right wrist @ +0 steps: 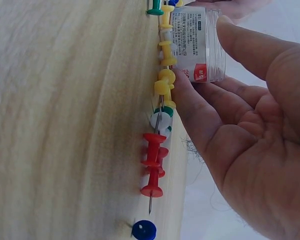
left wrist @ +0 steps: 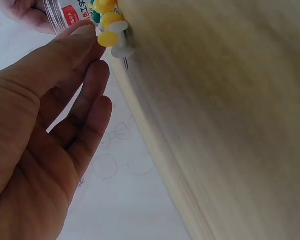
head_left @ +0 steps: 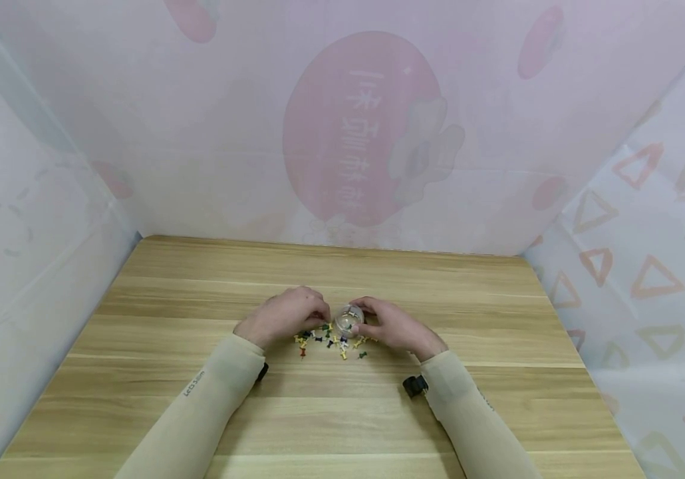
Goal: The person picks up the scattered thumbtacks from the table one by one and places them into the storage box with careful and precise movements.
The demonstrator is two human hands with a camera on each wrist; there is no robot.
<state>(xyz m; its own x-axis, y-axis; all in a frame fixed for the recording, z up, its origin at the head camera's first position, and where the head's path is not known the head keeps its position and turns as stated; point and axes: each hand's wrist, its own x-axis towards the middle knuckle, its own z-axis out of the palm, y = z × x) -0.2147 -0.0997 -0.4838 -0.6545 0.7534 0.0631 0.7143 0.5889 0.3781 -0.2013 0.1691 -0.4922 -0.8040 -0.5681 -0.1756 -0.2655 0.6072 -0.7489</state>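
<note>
A small clear plastic jar [head_left: 350, 322] with a printed label stands upright on the table, a few push pins visible inside. My right hand [head_left: 395, 326] holds it from the right, thumb [right wrist: 240, 37] at the rim and fingers round the side. Loose push pins [head_left: 344, 344] in yellow, white, red, green and blue lie scattered before and left of the jar. Over their left part is my left hand [head_left: 291, 314], thumb [left wrist: 65, 50] and index finger brought together at the pins. Whether a pin is between those fingertips is hidden.
The wood-grain table [head_left: 318, 426] runs back to a pale printed sheet [head_left: 229, 133]. Similar sheets hang along both sides. Red push pins [right wrist: 154, 160] and a blue push pin [right wrist: 144, 230] lie close to the right palm.
</note>
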